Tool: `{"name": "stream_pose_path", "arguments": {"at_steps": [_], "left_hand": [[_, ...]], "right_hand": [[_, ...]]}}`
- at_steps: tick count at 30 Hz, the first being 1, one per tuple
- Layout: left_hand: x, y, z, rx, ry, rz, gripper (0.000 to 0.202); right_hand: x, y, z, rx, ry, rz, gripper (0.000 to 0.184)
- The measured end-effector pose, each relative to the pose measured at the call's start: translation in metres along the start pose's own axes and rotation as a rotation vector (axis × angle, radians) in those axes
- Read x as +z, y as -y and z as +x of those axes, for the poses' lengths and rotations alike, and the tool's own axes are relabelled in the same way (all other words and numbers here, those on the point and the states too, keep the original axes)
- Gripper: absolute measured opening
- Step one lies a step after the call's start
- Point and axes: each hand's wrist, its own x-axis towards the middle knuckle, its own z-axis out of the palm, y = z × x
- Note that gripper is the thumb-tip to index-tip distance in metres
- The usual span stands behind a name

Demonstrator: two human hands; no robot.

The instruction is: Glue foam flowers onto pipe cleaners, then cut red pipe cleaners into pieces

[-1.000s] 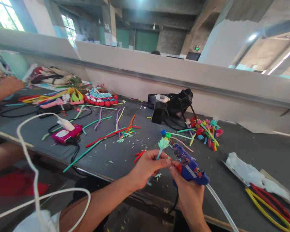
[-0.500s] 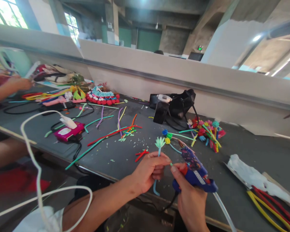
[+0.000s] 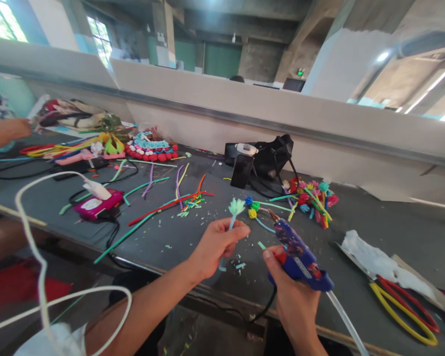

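My left hand pinches the light blue stem of a pipe-cleaner flower, whose pale green head stands up above the fingers. My right hand is wrapped round a dark blue hot glue gun, its nozzle pointing up and to the left. Between the right thumb and the gun sticks out a short light green pipe-cleaner piece. A clear glue stick runs out of the gun's back end. Small blue, green and yellow pom-pom flowers lie just beyond the hands.
Red and green pipe cleaners with cut bits lie left of centre. A magenta power box has a white cable looping near my left arm. Colourful flowers, a black bag and scissors lie around. A co-worker's hand is far left.
My left hand has drawn left, away from the right hand, with the flower. The light green piece now shows at the right thumb. The view has shifted slightly right.
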Motion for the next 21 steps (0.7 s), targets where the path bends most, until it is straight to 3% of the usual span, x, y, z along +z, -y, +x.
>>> {"name": "stream_pose_path", "arguments": {"at_steps": [4,9,14,21], "left_hand": [[0.008,0.006,-0.005,-0.075,0.065,0.120,0.038],[0.010,0.011,-0.007,-0.161,0.107,0.054,0.041],[0.010,0.012,-0.009,-0.226,0.200,0.074,0.033],[0.015,0.014,-0.011,-0.205,0.200,0.214,0.028]], "right_hand": [[0.001,0.001,0.000,-0.019,0.050,-0.167,0.026],[0.001,-0.006,0.000,-0.082,0.063,-0.114,0.026],[-0.006,-0.009,0.006,-0.125,-0.004,-0.143,0.026],[-0.009,0.000,0.009,-0.361,0.012,-0.362,0.021]]}}
